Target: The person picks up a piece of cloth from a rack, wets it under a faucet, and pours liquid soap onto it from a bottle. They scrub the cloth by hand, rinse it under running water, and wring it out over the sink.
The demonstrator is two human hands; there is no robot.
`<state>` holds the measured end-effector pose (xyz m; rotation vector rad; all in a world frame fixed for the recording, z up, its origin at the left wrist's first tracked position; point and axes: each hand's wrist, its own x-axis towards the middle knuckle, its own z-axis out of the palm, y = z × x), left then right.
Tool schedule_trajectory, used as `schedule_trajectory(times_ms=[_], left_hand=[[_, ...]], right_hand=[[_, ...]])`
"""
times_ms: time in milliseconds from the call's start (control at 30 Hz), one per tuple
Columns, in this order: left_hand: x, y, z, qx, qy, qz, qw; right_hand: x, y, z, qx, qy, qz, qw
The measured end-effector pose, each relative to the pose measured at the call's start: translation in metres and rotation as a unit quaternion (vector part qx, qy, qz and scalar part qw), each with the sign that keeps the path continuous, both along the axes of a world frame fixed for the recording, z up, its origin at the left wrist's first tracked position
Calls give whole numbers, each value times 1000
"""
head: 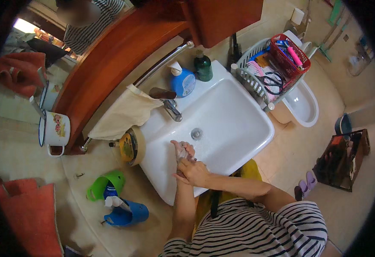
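Over the near left part of the white washbasin [235, 128], my left hand [184, 151] is turned palm up, thumb stretched out and fingers loosely curled. Whitish lather seems to coat its palm. My right hand [194, 171] is wrapped around the left wrist and the heel of that hand. Beyond my fingers is the metal drain [196, 133]. The chrome faucet [173, 110] stands at the basin's back edge, and I see no water running from it. A blue pump bottle [183, 82] and a dark green bottle [203, 66] stand on the back ledge.
A cream cloth [123, 115] hangs from a metal rail [161, 64] beside the faucet. Right of the basin, a grey plastic basket [255, 82] holds scissors [272, 82], combs and a red basket [292, 69]. Green [110, 183] and blue [131, 213] holders hang on the left wall.
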<state>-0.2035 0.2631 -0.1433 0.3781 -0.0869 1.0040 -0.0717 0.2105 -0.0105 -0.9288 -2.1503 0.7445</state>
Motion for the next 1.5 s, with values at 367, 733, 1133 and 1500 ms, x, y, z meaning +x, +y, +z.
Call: schedule_trajectory(times_ms=[367, 733, 1133, 1500], left_hand=[[22, 4, 13, 77, -49, 7, 996], [22, -9, 84, -221, 375, 325, 840], [38, -2, 10, -356, 174, 255, 882], [50, 6, 30, -330, 259, 186, 889]], right_hand=[[0, 19, -28, 9, 15, -47, 999], [93, 81, -79, -657, 288, 23, 696], [42, 28, -30, -384, 346, -53, 855], [19, 48, -42, -62, 72, -141, 985]])
